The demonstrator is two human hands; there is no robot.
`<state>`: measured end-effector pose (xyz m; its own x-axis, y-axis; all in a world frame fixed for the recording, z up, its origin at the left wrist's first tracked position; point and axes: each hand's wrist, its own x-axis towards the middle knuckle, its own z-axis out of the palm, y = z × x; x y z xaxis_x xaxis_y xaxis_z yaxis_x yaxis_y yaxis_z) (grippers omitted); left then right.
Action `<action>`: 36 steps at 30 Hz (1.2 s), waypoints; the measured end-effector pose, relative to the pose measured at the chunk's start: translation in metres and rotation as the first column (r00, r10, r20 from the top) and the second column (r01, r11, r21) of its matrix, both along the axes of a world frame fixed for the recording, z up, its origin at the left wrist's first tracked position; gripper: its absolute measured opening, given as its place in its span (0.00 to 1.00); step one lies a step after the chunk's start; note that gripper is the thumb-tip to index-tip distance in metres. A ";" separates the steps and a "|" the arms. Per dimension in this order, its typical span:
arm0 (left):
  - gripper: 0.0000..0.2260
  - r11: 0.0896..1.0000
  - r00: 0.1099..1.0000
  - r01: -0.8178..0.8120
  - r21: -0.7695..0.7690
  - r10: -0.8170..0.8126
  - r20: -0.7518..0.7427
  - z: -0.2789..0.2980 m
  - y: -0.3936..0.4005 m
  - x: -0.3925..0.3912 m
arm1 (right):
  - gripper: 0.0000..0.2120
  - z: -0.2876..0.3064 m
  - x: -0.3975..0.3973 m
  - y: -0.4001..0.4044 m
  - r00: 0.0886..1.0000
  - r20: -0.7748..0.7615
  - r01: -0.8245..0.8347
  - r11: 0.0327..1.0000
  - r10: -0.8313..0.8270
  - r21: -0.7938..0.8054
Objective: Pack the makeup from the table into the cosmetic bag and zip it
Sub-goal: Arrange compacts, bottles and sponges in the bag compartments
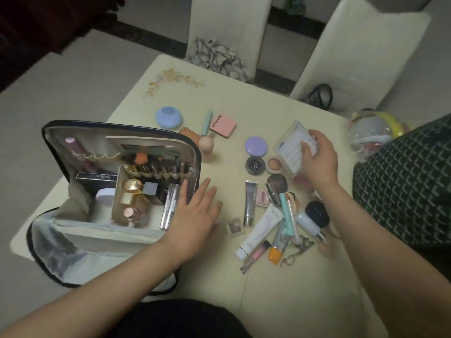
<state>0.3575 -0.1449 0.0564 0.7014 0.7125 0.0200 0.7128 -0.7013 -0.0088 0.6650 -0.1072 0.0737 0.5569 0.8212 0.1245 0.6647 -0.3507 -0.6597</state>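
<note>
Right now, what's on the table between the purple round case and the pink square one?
Nothing. In the head view, the stretch of table between the purple round compact and the pink square compact is bare.

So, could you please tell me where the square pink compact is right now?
In the head view, the square pink compact lies on the cream table, far side, right of the slim teal tube and beyond the round lilac compact.

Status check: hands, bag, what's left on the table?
Left hand open at cosmetic bag. Right hand grips clear box. Bag unzipped, makeup pile unpacked.
</note>
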 end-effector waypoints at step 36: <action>0.24 0.927 0.979 0.186 -0.325 -0.202 -0.017 0.008 0.036 -0.153 | 0.18 0.036 -0.338 0.000 0.899 0.206 -0.195 0.774 0.387 -0.603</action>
